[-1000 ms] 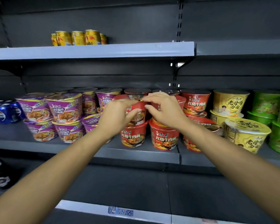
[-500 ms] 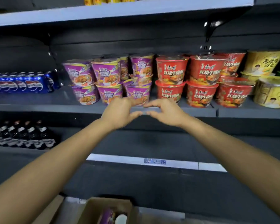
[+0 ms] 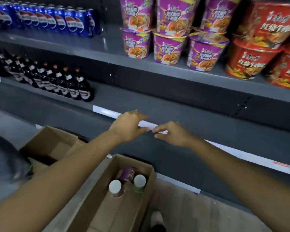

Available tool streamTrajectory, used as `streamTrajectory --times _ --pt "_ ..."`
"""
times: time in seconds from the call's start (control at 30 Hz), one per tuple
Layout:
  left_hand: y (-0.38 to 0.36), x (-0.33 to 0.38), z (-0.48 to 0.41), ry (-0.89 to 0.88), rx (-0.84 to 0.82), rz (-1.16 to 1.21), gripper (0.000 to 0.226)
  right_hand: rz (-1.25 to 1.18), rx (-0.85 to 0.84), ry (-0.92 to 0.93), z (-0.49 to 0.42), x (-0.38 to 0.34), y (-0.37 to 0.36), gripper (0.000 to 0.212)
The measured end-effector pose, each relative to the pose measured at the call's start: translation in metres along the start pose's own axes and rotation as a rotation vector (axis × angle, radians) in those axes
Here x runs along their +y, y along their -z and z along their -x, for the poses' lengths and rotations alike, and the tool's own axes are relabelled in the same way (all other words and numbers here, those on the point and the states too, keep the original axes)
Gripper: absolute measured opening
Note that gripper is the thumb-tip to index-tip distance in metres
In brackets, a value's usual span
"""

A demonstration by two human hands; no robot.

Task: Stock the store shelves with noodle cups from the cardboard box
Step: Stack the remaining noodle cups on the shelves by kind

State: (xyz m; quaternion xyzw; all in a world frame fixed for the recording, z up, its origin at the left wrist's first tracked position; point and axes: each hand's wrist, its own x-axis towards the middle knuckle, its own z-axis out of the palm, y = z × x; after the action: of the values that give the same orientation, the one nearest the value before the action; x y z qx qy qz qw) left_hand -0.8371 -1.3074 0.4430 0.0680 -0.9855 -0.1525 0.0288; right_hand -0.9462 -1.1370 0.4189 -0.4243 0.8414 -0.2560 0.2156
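Hovering empty and loose, left hand [image 3: 127, 126], right hand [image 3: 172, 133], cardboard box [image 3: 132, 160] holding three noodle cups [image 3: 115, 187]

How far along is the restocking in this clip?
Done: purple noodle cups and red noodle cups stand stacked two high on the shelf. In hand: nothing; left hand and right hand are empty, not yet in the cardboard box. Left: about three cups in it.

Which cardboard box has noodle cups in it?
The right-hand cardboard box, lower centre: three noodle cups stand at its far end. The left box, partly behind the left forearm, shows only bare cardboard inside.
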Motion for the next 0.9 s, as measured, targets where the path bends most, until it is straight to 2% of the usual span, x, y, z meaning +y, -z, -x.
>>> streamTrajectory --times 0.2,0.43,0.57,0.7,0.83,0.9 --pt "-0.080 -0.077 0.013 0.260 -0.221 0.035 0.061 -0.059 -0.209 -0.099 -0.058 0.040 -0.079 0.027" --pt "-0.198 -0.161 0.005 0.437 -0.319 0.061 0.052 0.011 -0.282 -0.124 -0.125 0.109 -0.186 0.025" --pt "-0.294 -0.210 0.008 0.536 -0.429 0.096 0.047 0.004 -0.340 -0.205 -0.163 0.161 -0.274 0.028" --pt "-0.391 -0.256 0.018 0.632 -0.486 0.016 0.061 -0.081 -0.393 -0.242 -0.195 0.204 -0.374 0.030" --pt "-0.493 -0.309 0.033 0.694 -0.535 0.014 0.061 -0.080 -0.461 -0.253 -0.221 0.248 -0.478 0.014" --pt "-0.540 -0.330 0.040 0.684 -0.565 0.012 0.067 -0.094 -0.473 -0.301 -0.231 0.270 -0.525 0.022"
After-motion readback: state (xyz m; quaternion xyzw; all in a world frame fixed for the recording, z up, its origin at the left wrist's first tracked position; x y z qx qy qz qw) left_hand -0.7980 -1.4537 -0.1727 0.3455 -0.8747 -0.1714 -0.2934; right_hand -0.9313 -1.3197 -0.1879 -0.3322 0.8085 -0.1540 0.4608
